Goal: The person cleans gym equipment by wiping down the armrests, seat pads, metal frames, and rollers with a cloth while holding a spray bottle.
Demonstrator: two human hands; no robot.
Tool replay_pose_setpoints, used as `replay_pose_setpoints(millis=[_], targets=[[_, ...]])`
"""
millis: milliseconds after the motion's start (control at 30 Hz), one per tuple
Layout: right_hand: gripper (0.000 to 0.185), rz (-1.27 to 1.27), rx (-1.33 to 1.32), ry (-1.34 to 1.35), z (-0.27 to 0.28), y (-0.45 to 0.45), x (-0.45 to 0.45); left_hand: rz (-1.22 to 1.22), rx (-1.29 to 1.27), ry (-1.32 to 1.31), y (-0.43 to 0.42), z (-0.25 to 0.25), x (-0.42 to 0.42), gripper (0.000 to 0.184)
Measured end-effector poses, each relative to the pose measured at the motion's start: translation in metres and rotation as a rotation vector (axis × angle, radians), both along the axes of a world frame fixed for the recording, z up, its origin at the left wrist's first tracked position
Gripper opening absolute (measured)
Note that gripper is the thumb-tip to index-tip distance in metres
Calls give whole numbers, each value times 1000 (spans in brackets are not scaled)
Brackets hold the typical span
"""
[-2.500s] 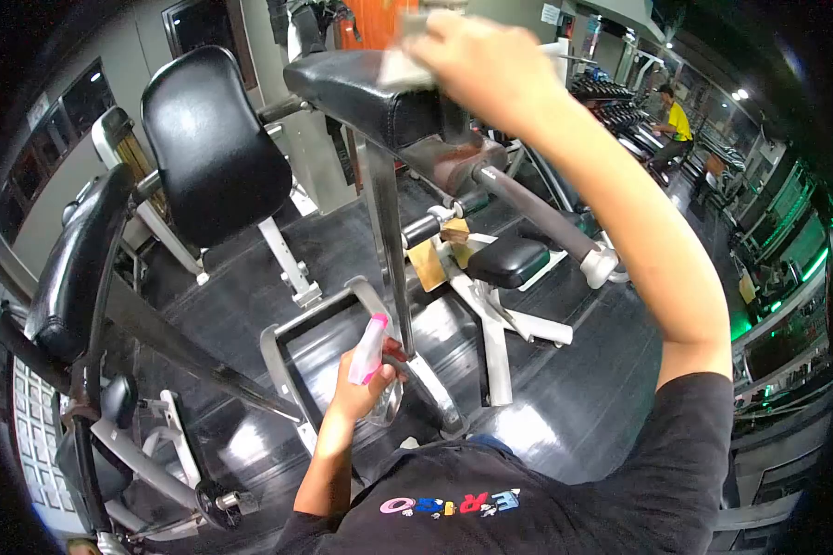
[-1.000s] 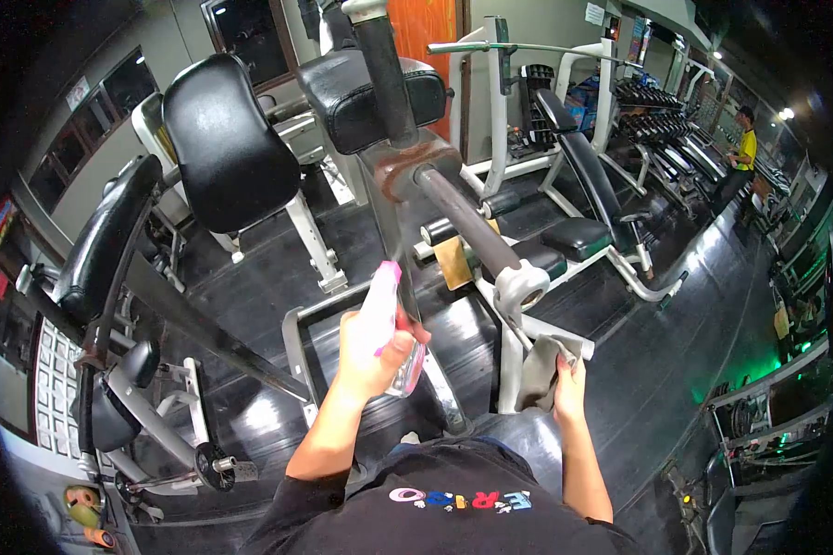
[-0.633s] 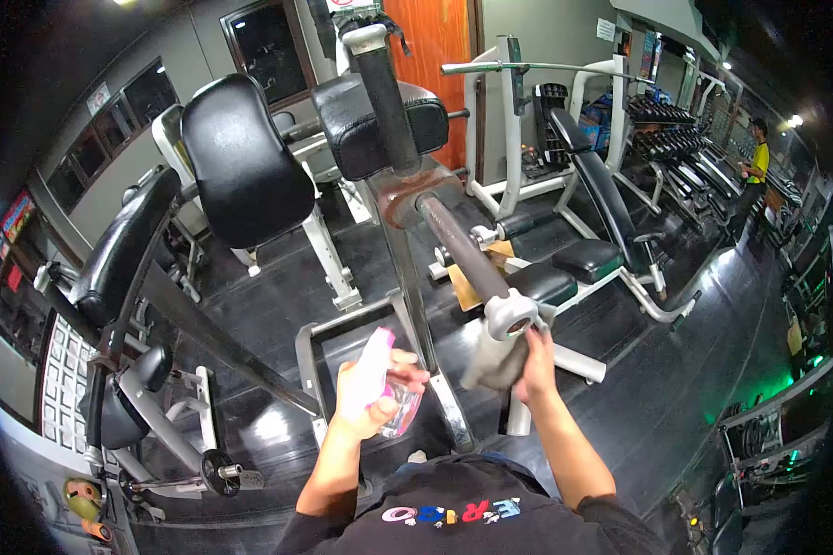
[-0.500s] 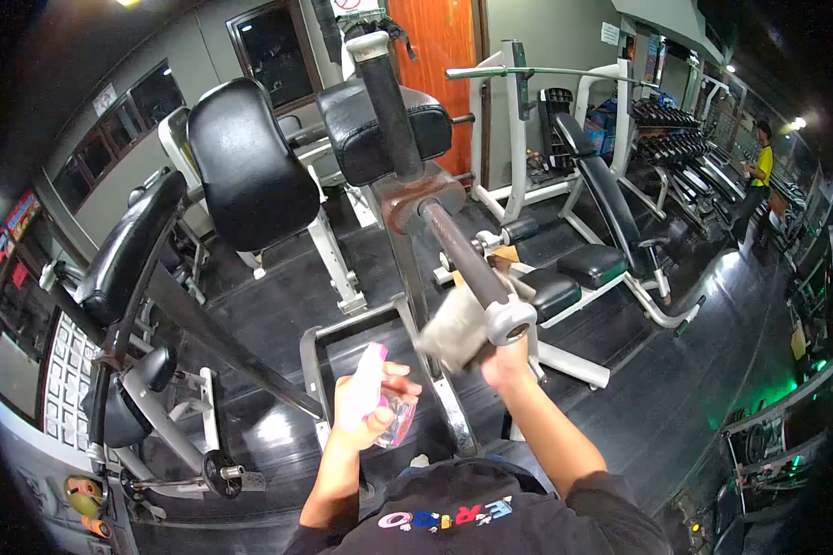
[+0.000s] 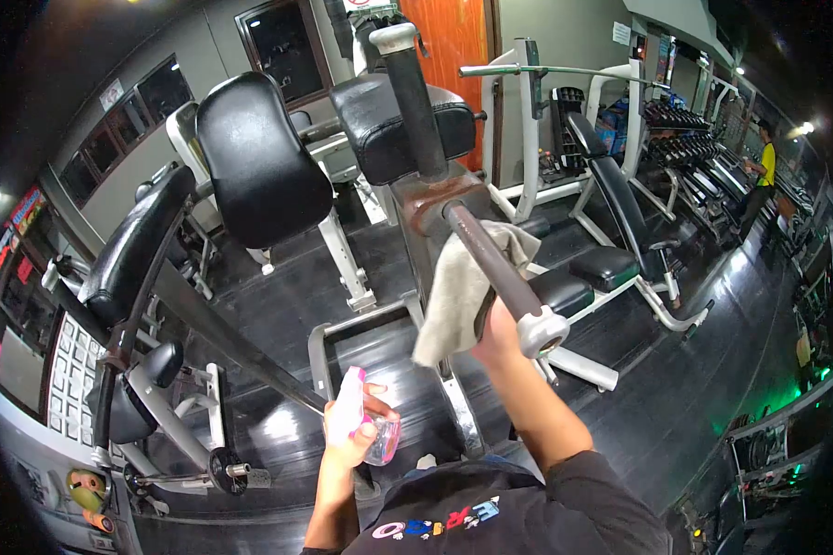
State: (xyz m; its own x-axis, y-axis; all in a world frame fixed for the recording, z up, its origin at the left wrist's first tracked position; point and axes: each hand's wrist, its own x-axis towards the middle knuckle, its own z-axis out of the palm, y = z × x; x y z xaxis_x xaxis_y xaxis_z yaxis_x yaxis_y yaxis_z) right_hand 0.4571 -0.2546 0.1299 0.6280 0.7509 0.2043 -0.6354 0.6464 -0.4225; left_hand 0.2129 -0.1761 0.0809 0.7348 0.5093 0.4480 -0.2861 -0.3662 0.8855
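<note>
Head view: gripped the cloth (image 5: 453, 301) in the right hand (image 5: 499, 336), with fingers mostly hidden; had it just beyond those fingers, seemingly touching the handle bar (image 5: 493, 266), slanted lengthwise forward-left from them. Clasped the spray bottle (image 5: 349, 407) in the left hand (image 5: 341, 450), farther from that bar.

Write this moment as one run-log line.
left hand: holds spray bottle | right hand: holds cloth | cloth: behind dark bar | contact: hidden

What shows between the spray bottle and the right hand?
In the head view, the lower end of a metal post and dark floor show between bottle and right hand.
</note>
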Motion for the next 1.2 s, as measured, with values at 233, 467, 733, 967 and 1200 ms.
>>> replay_pose_setpoints(millis=[233, 467, 733, 967, 1200], targets=[[39, -62, -177, 188, -14, 15, 0, -136, -190, -34, 7, -3, 26, 75], [34, -109, -130, 48, 42, 28, -27, -304, -187, -62, 22, 1, 47, 74], [41, -777, -116, 65, 76, -66, 29, -296, -236, -65, 61, -10, 38, 78], [40, -930, -919, -2231, 192, -38, -16, -417, -371, 5, 76, -15, 57, 79], [36, -226, -1246, -2344, 204, -36, -22, -570, -440, 6, 79, -41, 78, 51]])
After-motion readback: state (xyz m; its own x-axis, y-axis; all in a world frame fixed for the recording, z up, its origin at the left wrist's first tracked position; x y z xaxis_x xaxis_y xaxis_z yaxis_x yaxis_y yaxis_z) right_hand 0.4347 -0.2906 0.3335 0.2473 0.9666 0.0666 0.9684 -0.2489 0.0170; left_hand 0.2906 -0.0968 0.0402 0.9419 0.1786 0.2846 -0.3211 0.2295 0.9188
